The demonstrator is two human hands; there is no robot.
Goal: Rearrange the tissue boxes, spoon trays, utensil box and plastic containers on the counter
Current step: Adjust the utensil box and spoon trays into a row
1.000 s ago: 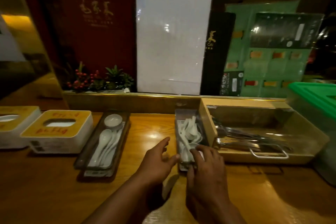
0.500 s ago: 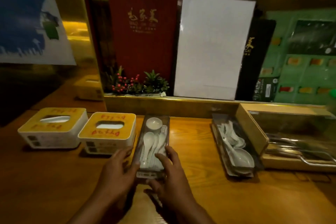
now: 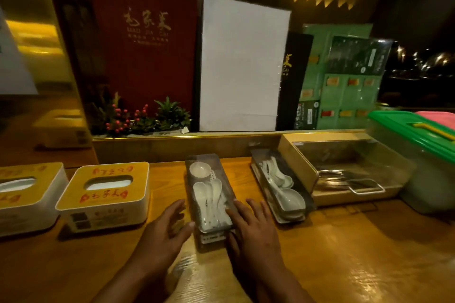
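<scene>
A dim wooden counter [image 3: 344, 253] ran left to right. At the far left sat a tissue box [image 3: 22, 194] with a yellow top, and just beside it a second tissue box [image 3: 103, 194] of the same kind, each with white tissue showing in its slot.

Near the middle, the left hand [image 3: 162, 233] lay open on the counter, fingers spread, its thumb tip touching the near left corner of a clear lidded spoon tray [image 3: 209, 194]. The tray ran lengthwise from near to far between the two hands. It held a small white dish [image 3: 200, 170] at its far end and several white spoons [image 3: 209, 199] nested toward its near end. The right hand [image 3: 253, 231] pressed flat against the tray's near right side, fingers extended rather than curled, its fingertips resting on the lid's edge. Neither hand wrapped around the tray.

Right of that hand stood a second spoon tray [image 3: 278, 187], slightly angled, also filled with white spoons. Touching its right side was a wooden utensil box [image 3: 344, 170] with a clear lid and metal utensils inside. At the far right stood a plastic container [image 3: 423, 155] with a green lid; its contents could not be made out.
</scene>
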